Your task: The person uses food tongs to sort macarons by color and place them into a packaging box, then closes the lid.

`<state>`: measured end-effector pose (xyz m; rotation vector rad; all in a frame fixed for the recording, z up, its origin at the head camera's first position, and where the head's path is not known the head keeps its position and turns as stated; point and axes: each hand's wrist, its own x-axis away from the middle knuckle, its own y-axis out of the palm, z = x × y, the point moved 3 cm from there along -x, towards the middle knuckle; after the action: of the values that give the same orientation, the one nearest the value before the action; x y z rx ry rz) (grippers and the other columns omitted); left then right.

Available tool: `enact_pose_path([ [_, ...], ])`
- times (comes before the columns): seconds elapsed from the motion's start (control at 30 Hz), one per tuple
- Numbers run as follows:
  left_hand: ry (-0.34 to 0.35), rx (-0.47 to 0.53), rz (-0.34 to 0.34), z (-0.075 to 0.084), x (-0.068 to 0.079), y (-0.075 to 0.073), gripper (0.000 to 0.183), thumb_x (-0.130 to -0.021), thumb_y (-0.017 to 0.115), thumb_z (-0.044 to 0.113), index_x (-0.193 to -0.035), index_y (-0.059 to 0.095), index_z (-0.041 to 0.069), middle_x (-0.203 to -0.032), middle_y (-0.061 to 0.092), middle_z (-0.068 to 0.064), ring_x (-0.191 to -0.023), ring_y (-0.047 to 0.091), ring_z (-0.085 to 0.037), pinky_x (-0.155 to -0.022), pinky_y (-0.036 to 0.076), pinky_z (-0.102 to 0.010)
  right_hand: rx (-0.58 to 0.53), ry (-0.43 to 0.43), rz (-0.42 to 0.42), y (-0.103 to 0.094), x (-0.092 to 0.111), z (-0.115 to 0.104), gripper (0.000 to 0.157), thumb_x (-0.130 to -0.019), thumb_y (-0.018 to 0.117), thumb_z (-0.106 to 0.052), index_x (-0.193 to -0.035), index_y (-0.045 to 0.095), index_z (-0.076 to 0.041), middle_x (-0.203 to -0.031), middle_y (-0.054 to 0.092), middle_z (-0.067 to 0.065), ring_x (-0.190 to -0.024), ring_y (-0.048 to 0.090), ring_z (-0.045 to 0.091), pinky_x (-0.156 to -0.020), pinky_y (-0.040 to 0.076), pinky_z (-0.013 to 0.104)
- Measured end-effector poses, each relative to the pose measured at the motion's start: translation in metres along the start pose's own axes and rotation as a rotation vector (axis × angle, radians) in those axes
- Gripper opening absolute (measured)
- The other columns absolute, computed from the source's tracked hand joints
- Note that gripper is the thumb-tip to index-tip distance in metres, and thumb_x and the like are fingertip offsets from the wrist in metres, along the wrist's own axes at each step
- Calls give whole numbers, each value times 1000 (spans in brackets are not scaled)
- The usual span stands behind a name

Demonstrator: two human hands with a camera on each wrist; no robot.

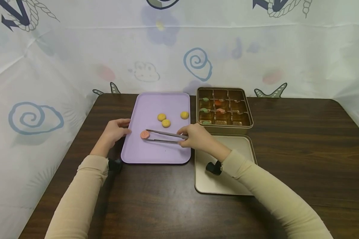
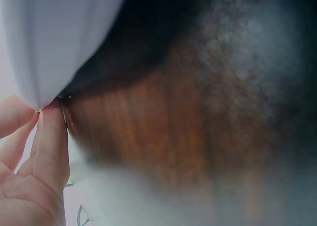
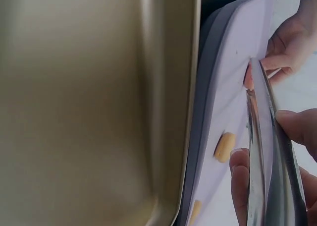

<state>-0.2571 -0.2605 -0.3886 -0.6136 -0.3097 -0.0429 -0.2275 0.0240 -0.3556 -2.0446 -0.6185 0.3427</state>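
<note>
My right hand (image 1: pixel 197 137) holds metal tongs (image 1: pixel 164 133) over the lilac tray (image 1: pixel 155 154), thumb on one arm and fingers on the other. Between the tong tips sits a round pink cookie (image 1: pixel 145 134), low over the tray or on it. Three yellow cookies (image 1: pixel 166 123) lie farther back on the tray. At the tray's left side, my left hand (image 1: pixel 113 132) grips the rim; the left wrist view shows thumb and fingers (image 2: pixel 52 141) meeting at its edge. From the right wrist, the tongs (image 3: pixel 262 137) point toward the left hand (image 3: pixel 292 45).
Behind and right of the tray stands a gold tin (image 1: pixel 246 121) with a brown divided insert, green and pinkish-red pieces in some compartments. A shallow gold lid (image 1: pixel 224 182) lies in front of it, under my right forearm. A printed cloth (image 1: pixel 167 59) hangs behind the dark wooden table (image 1: pixel 149 199).
</note>
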Motion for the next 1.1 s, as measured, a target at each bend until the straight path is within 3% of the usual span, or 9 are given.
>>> enact_pose_path([
  [0.17, 2, 0, -4, 0, 0, 0, 54, -92, 51, -1, -145, 36, -2, -145, 42, -26, -125, 49, -39, -107, 44, -47, 25, -30, 18, 1, 0, -2, 30, -80, 72, -17, -106, 72, -3, -91, 75, 11, -81, 68, 17, -69, 54, 26],
  [0.6, 10, 0, -6, -3, -2, -1, 55, -92, 50, -1, -145, 35, -3, -146, 41, -27, -126, 48, -39, -106, 44, -47, -10, -1, 14, 0, 2, 3, 30, -81, 72, -18, -108, 72, -5, -96, 75, 11, -88, 70, 19, -74, 56, 30],
  [0.93, 14, 11, -16, -2, -3, 0, 55, -92, 51, -1, -145, 35, -3, -146, 40, -27, -127, 48, -39, -106, 44, -47, -84, 81, 38, -22, 13, 16, 32, -82, 71, -20, -112, 71, -8, -99, 75, 10, -87, 68, 18, -72, 55, 27],
  [1.1, 19, 15, -21, -2, -3, 0, 55, -92, 50, -1, -145, 34, -4, -146, 40, -27, -127, 47, -38, -107, 43, -47, -108, 68, 85, -41, 22, 21, 30, -82, 71, -17, -111, 71, -6, -94, 75, 10, -79, 67, 16, -66, 50, 25],
])
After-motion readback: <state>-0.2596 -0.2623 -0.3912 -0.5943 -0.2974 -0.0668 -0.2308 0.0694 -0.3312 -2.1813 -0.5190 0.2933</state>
